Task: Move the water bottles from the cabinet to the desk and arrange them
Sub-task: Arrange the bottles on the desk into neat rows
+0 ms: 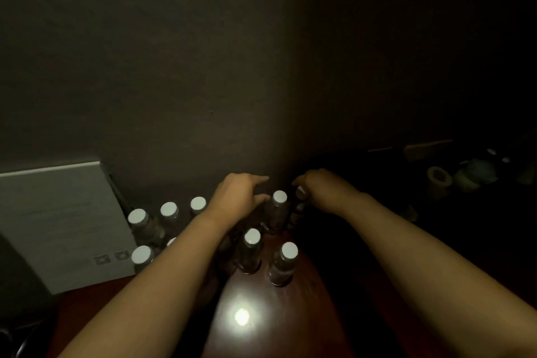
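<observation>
We are seeing white-capped water bottles (252, 250) standing on the dark wooden desk (261, 328), crowded against a leaning grey box (61, 224). Our left hand (238, 197) is hovering, fingers loose; our right hand (322, 187) is pinching 1 bottle (299, 206).

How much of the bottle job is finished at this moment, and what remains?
Done: several white-capped bottles already stand upright on the desk near the grey box. In hand: the right hand grips one bottle; the left hand touches another. The cabinet is out of view, so the remainder is unknown.
</observation>
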The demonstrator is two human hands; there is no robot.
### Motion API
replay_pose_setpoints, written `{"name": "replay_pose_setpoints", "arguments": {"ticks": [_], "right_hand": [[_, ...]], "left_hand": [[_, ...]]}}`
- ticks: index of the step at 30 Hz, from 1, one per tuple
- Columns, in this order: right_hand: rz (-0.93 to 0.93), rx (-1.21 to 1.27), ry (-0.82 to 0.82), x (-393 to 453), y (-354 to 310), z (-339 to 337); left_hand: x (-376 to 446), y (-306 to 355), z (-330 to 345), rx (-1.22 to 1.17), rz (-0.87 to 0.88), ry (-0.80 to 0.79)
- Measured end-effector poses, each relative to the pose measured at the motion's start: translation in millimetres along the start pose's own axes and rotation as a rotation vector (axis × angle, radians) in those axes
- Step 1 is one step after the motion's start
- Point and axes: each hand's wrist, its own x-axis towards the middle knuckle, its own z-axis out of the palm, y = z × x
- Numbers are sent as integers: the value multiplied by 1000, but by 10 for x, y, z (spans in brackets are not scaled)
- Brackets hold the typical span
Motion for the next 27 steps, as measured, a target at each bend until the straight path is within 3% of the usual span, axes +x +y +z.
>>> {"name": "replay_pose_setpoints", "arguments": {"ticks": [5,9,15,24,27], "right_hand": [[-62,66,205,-271,-312,-60],[-139,87,212,-378,-756,126],[-308,84,95,-295,-1485,435],[-375,37,-107,6,-2142,804],[-345,23,-89,48,-2181,894]], "left_hand": [[-738,-357,-525,-25,-86,216],[-1342,-789,-711,-57,-234,318],[-1762,-1142,-675,-60,-435,191],[-1719,-1351,-366,-149,-423,76],[-1690,-1387,-315,-117,-417,99]]}}
